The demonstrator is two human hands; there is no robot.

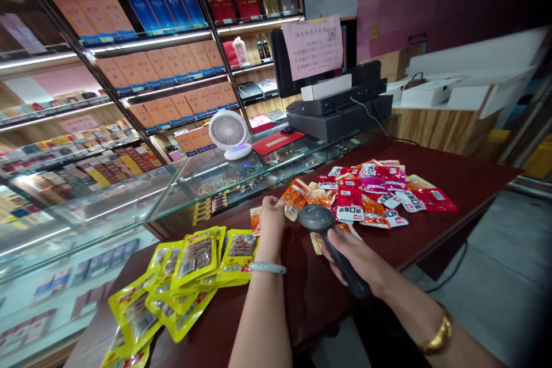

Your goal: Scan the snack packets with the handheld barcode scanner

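Observation:
My right hand [351,253] is wrapped around the handle of a dark grey barcode scanner [317,217], its head pointing away from me. Fingers closed, my left hand [271,218] pinches the edge of an orange snack packet [295,198], just left of the scanner head. Another orange packet [255,221] shows partly behind that hand. Beyond the scanner lies a pile of red, pink and orange snack packets [350,198]. Yellow snack packets [196,256] with clear windows are heaped left of my left forearm.
The dark red table [466,184] adjoins a glass display counter [172,201]. A white fan [228,129], a red mat [278,142] and a dark till machine [338,112] stand along the counter. Boxed goods [172,63] fill the shelves behind.

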